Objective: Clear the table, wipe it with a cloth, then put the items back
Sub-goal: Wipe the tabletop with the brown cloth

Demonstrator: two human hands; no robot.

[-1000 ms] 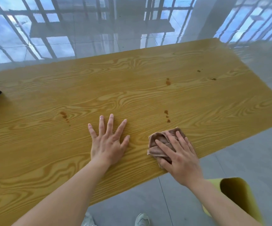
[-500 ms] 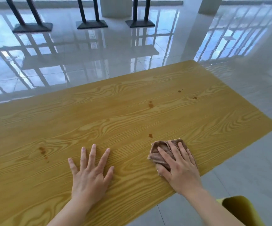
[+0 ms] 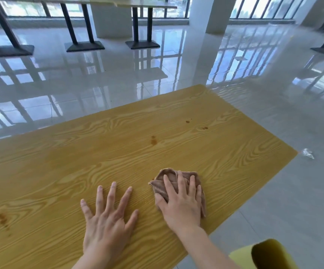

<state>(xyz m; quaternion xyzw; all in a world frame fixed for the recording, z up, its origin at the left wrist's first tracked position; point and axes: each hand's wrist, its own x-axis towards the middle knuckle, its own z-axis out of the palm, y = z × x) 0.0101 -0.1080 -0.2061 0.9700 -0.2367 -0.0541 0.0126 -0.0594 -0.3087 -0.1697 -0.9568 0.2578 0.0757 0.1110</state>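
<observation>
Left hand: the person's left hand [image 3: 106, 220] lies palm down on the wooden table [image 3: 118, 152], fingers straight and spread wide, holding nothing
Right hand: the right hand [image 3: 180, 206] presses flat on a crumpled brown cloth [image 3: 158, 186], fingers extended across its top rather than curled round it
Hands together: side by side and close, but not touching, with a strip of bare wood between them
Cloth: bunched under the right hand near the table's near edge, its folds showing beyond the fingertips and to either side of the palm
Stains: one dark brown spot [image 3: 153, 140] sits on the wood ahead of both hands; two smaller ones [image 3: 188, 121] [image 3: 205, 128] lie further out, beyond the right hand; a smeared patch [image 3: 2, 220] marks the wood well to the left of the left hand
Floor: glossy pale tiles [image 3: 118, 84] reflect the windows; a small clear scrap [image 3: 308, 153] lies just off the table's corner, right of the right hand
Background: black pedestal table bases [image 3: 85, 45] stand far ahead of the hands
Lower right: a yellow object [image 3: 264, 257] sits beside the right forearm; what it is cannot be told
</observation>
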